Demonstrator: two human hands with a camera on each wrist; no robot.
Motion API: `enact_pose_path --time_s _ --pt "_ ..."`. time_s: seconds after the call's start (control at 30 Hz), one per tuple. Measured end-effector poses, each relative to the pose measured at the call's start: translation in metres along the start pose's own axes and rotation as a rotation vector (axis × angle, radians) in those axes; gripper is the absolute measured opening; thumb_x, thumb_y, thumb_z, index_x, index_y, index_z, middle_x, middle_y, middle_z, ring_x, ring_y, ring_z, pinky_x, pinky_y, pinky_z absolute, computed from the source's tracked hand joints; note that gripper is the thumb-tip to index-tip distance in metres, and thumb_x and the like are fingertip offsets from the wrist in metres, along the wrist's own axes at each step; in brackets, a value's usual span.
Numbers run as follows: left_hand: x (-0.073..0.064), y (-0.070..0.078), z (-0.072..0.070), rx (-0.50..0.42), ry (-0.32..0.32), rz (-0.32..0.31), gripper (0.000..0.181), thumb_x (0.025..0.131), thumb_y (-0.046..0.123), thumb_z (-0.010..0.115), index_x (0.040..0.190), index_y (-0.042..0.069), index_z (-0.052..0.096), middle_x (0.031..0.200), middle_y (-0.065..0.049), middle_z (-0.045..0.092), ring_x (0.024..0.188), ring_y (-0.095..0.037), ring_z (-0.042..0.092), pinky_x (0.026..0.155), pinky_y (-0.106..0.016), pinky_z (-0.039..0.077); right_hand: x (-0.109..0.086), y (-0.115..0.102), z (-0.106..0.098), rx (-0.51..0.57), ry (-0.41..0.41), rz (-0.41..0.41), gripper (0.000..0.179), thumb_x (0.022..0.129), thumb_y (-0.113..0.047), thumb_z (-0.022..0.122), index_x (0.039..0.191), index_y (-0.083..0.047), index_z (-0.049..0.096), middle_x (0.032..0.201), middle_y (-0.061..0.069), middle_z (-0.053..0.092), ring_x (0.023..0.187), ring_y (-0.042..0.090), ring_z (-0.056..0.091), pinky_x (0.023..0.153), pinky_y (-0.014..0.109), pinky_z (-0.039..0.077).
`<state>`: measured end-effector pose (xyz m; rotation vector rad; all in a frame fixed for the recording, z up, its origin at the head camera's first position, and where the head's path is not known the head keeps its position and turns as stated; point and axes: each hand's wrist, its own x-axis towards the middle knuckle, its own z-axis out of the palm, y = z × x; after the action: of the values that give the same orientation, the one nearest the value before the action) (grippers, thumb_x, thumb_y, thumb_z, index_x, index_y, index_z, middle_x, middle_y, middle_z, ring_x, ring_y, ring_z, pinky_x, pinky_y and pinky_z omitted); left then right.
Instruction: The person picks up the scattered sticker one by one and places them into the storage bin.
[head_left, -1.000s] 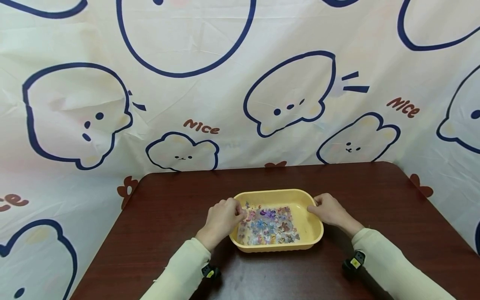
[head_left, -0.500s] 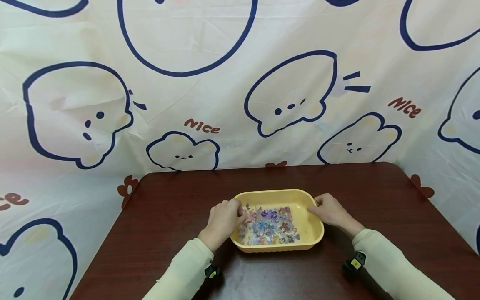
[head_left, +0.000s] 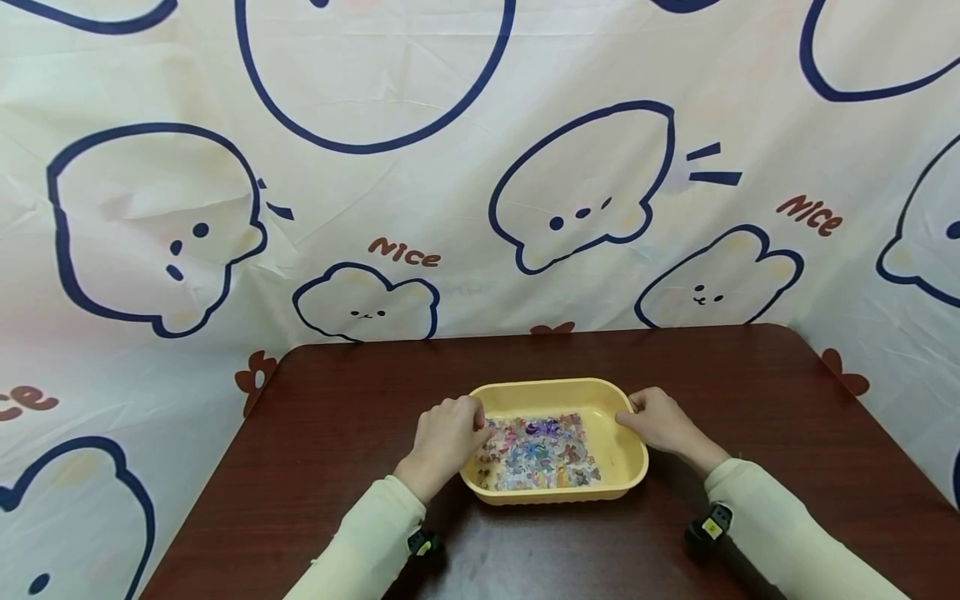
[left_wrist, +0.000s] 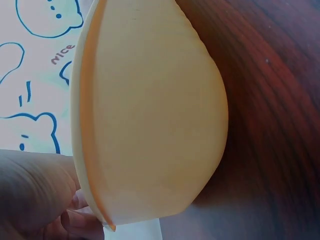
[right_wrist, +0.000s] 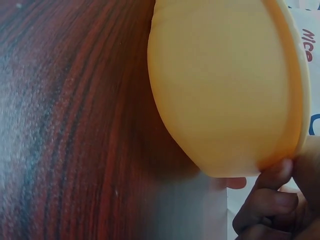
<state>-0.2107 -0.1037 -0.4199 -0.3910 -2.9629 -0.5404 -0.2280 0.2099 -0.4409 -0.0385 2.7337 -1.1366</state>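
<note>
A yellow plastic tray with rounded corners sits on the table. Many small colourful pieces, like tiny cartoon stickers, lie in a flat patch over its left and middle floor; the right part shows bare plastic. My left hand grips the rim at the far left corner, its thumb over the inner side. At the far right corner my right hand pinches the rim. Both wrist views show the tray's outer end wall, with curled fingers against the rim at the right end.
The dark brown wooden table surrounds the tray on all sides. A pale cloth printed with blue cartoon outlines and the word "Nice" hangs behind the table and along both sides.
The small pieces have shifted in the tray: the purple one lies slightly farther right, and loose bits near the far left corner no longer show there. Both hands keep hold of the rim.
</note>
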Motion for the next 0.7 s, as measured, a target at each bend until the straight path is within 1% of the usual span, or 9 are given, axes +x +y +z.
enact_pose_path --time_s 0.13,0.37,0.5,0.6,0.7 --pt "0.0007 0.0002 -0.0011 -0.004 -0.003 -0.009 0.030 0.086 0.029 0.082 0.071 0.017 0.058 0.060 0.004 0.053 0.052 -0.011 0.047 0.047 -0.026 0.034 -0.0003 -0.0002 0.0000 0.009 -0.006 0.000 0.031 0.093 -0.013 0.060 0.065 -0.009 0.048 0.059 0.001 0.054 0.052 0.009 0.057 0.050 0.024 0.045" --pt "0.0009 0.0003 -0.0016 -0.009 -0.017 -0.014 0.030 0.086 0.032 0.081 0.074 0.017 0.059 0.062 0.004 0.054 0.054 -0.011 0.047 0.047 -0.026 0.034 -0.0003 0.0012 0.0005 0.012 0.011 -0.007 0.032 0.092 -0.011 0.061 0.064 -0.010 0.046 0.057 0.000 0.051 0.052 0.010 0.055 0.049 0.024 0.044" --pt "0.0000 0.0010 -0.0017 -0.015 -0.023 -0.020 0.030 0.086 0.033 0.081 0.074 0.017 0.059 0.061 0.004 0.053 0.053 -0.011 0.047 0.047 -0.026 0.034 0.0000 0.0007 -0.0001 0.012 0.005 -0.006 0.032 0.092 -0.012 0.061 0.063 -0.011 0.046 0.057 -0.001 0.050 0.051 0.009 0.055 0.050 0.024 0.044" --pt "-0.0007 0.0018 -0.0023 -0.016 -0.018 -0.018 0.029 0.086 0.033 0.081 0.075 0.017 0.060 0.061 0.004 0.053 0.053 -0.012 0.047 0.047 -0.026 0.033 -0.0003 0.0008 -0.0006 0.016 -0.002 -0.018 0.032 0.092 -0.013 0.060 0.064 -0.011 0.046 0.057 -0.001 0.050 0.051 0.009 0.055 0.050 0.024 0.044" --pt "-0.0023 0.0030 -0.0047 -0.026 -0.003 -0.016 0.029 0.087 0.033 0.081 0.076 0.016 0.060 0.061 0.004 0.053 0.052 -0.012 0.046 0.047 -0.027 0.032 -0.0005 0.0025 -0.0007 0.013 0.021 -0.023 0.035 0.093 -0.015 0.061 0.063 -0.012 0.044 0.056 -0.002 0.045 0.051 0.010 0.052 0.050 0.024 0.041"
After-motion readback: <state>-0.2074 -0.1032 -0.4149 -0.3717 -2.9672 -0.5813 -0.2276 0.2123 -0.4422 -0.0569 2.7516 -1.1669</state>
